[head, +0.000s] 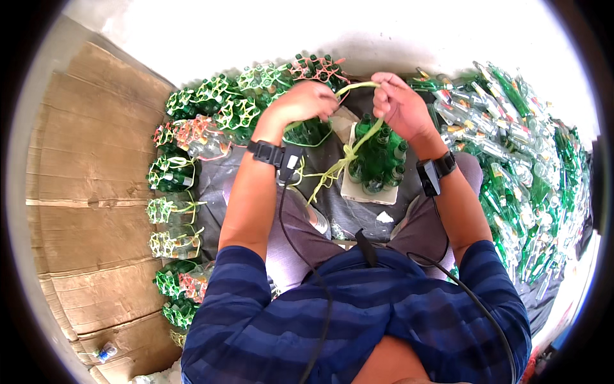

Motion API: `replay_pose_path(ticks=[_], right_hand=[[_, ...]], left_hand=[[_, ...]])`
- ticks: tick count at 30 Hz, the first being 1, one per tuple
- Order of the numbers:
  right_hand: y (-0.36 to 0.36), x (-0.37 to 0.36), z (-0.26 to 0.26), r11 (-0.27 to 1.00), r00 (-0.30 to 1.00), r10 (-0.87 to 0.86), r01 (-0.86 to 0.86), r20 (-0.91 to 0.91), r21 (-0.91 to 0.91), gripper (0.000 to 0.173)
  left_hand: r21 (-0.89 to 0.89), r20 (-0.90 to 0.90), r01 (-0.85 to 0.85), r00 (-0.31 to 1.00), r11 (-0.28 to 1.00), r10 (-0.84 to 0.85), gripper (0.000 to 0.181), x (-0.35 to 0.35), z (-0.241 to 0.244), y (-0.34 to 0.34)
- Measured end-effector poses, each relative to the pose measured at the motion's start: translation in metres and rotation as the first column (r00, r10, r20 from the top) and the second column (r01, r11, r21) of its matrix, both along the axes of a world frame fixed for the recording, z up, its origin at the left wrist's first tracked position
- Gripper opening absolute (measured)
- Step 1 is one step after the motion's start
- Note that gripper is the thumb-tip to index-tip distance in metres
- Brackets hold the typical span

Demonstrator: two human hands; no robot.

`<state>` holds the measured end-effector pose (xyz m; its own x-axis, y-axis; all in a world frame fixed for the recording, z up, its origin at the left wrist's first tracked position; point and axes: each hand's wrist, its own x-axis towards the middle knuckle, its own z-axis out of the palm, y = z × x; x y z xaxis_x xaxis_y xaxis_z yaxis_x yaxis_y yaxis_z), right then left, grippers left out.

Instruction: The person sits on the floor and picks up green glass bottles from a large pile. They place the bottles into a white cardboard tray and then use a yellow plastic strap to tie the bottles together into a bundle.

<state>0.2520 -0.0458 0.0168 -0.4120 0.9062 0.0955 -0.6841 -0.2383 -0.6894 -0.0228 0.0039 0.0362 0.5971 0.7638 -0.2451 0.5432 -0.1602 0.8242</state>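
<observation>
A yellow-green plastic strip (357,86) arches between my two hands. My left hand (312,102), slightly blurred, has its fingers curled down on one end of it. In my right hand (400,103) the strip is pinched between thumb and fingers. Another length drops from the right hand to a knot (350,153), with loose tails trailing down and left. Just below the right hand, a cluster of green glass bottles (376,161) stands upright on a white slab (369,196). The strip passes over the cluster's left side.
Bottle bundles bound with green or red strips (237,113) line the left and back. Large cardboard sheets (100,182) stand at the left. A big heap of loose clear and green bottles (513,158) lies to the right. Dark sheeting (216,192) covers the floor.
</observation>
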Motion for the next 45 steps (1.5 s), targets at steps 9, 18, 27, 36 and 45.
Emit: replay_pose_path(ticks=[9, 18, 27, 36, 45], right_hand=[[0.017, 0.027, 0.004, 0.990, 0.970, -0.115, 0.130, -0.217, 0.058, 0.019], [0.024, 0.062, 0.004, 0.958, 0.951, -0.288, 0.288, -0.115, -0.019, 0.017], [0.032, 0.093, 0.003, 0.896, 0.900, -0.429, 0.435, 0.081, -0.092, 0.016], [0.019, 0.047, 0.001, 0.843, 0.653, -0.528, 0.327, 0.543, 0.427, 0.053], [0.008, 0.021, 0.003, 0.676, 0.076, -0.733, 0.182, 0.676, 0.714, 0.035]], left_hand=[[0.023, -0.237, 0.261, 0.939, 0.965, -0.249, 0.044, 0.052, -0.085, -0.026], [-0.137, -0.144, -0.043, 0.989, 0.990, 0.024, 0.026, 0.010, -0.017, 0.003], [-0.230, 0.166, -0.511, 0.818, 0.829, 0.550, 0.031, -0.063, 0.007, 0.017], [-0.315, 0.423, -0.397, 0.755, 0.862, 0.502, 0.028, -0.031, 0.015, 0.007], [-0.351, 0.378, -0.332, 0.805, 0.875, 0.457, 0.030, -0.002, 0.018, -0.004]])
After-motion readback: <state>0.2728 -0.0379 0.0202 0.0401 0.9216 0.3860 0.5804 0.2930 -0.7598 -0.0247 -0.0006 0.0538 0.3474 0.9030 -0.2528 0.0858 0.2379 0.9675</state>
